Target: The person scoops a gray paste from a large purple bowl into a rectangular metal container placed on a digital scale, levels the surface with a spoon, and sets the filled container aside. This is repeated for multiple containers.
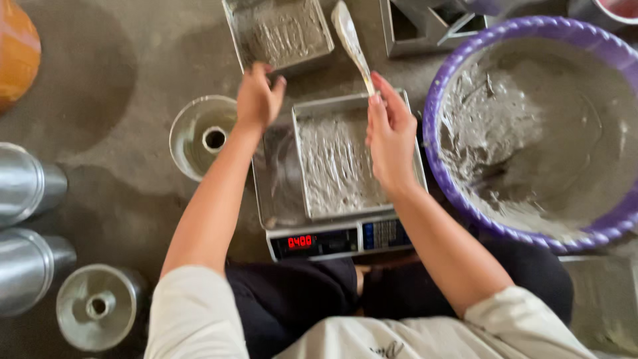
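My left hand [258, 98] rests on the near edge of a square metal tray [279, 33] that holds grey batter, fingers curled over its rim. My right hand [390, 133] holds a batter-smeared spoon [351, 41] by its handle, the bowl of the spoon pointing away from me. Below the right hand a second rectangular tray [339, 163], coated with grey batter, sits on a digital scale [332, 240] with a lit red display.
A large purple-rimmed basin [531, 133] with grey batter stands at the right. Two ring-shaped metal moulds [203, 136] [98, 306] and metal cylinders [26, 186] lie at the left. More metal tins [425, 23] stand at the back. The floor is grey concrete.
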